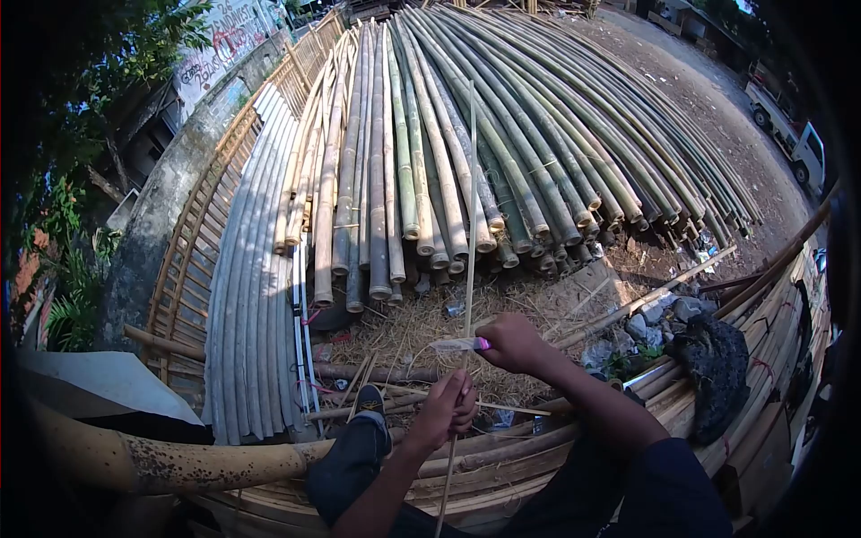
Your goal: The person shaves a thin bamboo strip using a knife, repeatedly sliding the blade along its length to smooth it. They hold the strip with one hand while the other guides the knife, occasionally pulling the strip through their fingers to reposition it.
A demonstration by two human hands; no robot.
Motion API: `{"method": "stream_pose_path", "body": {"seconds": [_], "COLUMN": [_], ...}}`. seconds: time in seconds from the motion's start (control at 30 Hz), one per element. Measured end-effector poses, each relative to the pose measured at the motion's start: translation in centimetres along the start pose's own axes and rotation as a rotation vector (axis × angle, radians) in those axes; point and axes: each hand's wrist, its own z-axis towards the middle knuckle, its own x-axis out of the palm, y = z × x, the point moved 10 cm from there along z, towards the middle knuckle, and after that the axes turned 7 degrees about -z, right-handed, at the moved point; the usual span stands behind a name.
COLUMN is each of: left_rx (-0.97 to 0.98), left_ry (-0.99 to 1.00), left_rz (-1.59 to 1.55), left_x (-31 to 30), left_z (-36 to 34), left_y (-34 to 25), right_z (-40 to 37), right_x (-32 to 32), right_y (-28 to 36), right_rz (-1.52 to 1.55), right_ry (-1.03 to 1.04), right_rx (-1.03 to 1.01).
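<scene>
My left hand (pixel 441 411) is closed around a long, thin bamboo strip (pixel 471 206), which stands nearly upright before me and runs down past my lap. In my right hand (pixel 513 344) is a knife (pixel 456 344) with a pink handle, gripped in a fist. Its blade points left and crosses the strip a little above my left hand. Below the blade, a pale thin sliver (pixel 511 409) sticks out to the right near my left hand.
A large stack of bamboo poles (pixel 421 161) fans out ahead. Corrugated sheets (pixel 256 269) and a bamboo fence (pixel 193 242) line the left. A thick bamboo pole (pixel 179 462) crosses at lower left. Stones (pixel 659 314) and a black cloth-like heap (pixel 710 377) lie right; a white truck (pixel 794 134) stands beyond.
</scene>
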Motion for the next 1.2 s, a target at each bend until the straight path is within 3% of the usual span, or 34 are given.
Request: {"method": "stream_pose_path", "body": {"seconds": [0.07, 0.1, 0.17, 0.27, 0.3, 0.37, 0.4, 0.47, 0.5, 0.57, 0.6, 0.7, 0.83, 0.93, 0.97, 1.1, 1.2], "left_rx": [0.167, 0.162, 0.194, 0.138, 0.141, 0.056, 0.059, 0.011, 0.015, -0.036, -0.052, -0.041, -0.016, -0.013, -0.006, 0.053, 0.061], "left_ry": [-0.156, -0.156, -0.182, -0.145, -0.143, -0.045, -0.046, 0.041, 0.040, 0.077, 0.106, 0.164, 0.269, 0.153, 0.055, 0.002, -0.001], "left_rz": [0.353, 0.355, 0.447, 0.418, 0.421, 0.254, 0.255, 0.002, -0.001, -0.166, -0.218, -0.334, -0.448, -0.321, -0.189, -0.056, 0.041], "left_x": [-0.5, -0.4, -0.3, 0.4, 0.3, 0.7, 0.6, 1.3, 1.2, 1.4, 1.4, 1.1, 1.3, 1.2, 0.7, 0.7, 1.3], "left_z": [-0.3, -0.4, -0.7, -0.8, -0.7, -0.4, -0.5, -0.6, -0.7, -0.8, -0.8, -1.0, -1.1, -0.9, -0.8, -0.7, -1.0], "left_y": [-1.1, -0.9, -1.0, -0.1, -0.1, 0.9, 0.7, 0.8, 0.5, 0.3, 0.3, -0.3, -1.1, -0.7, -0.5, 0.5, 1.0], "right_z": [0.0, 0.1, 0.5, 0.3, -0.1, -0.6, -0.7, 0.2, 0.5, 0.3, 0.0, -0.6, -1.0, 0.2, 0.1, 0.1, 0.6], "right_x": [0.4, 0.7, -1.2, -3.8, -3.8, -5.1, -5.1, -2.8, -1.9, -1.1, -0.9, -1.3, -1.5, -1.3, -0.9, 0.6, -2.4], "right_y": [0.1, 0.1, -3.3, -9.6, -12.1, -12.7, -12.4, -9.5, -7.6, -5.4, -5.8, -6.6, -5.5, 1.4, 1.5, 1.6, -1.8], "right_rz": [-0.032, -0.065, -0.042, -0.146, -0.005, 0.056, 0.057, 0.099, 0.036, 0.102, 0.169, 0.275, 0.243, 0.120, 0.121, 0.062, -0.013], "right_ry": [0.007, 0.012, -0.163, -0.309, -0.313, -0.352, -0.353, -0.132, -0.117, -0.118, -0.113, -0.134, -0.162, -0.129, -0.129, -0.061, -0.258], "right_rx": [-0.024, -0.047, 0.098, 0.385, 0.516, 0.539, 0.536, 0.349, 0.209, 0.246, 0.419, 0.527, 0.513, -0.100, -0.100, -0.122, 0.077]}}
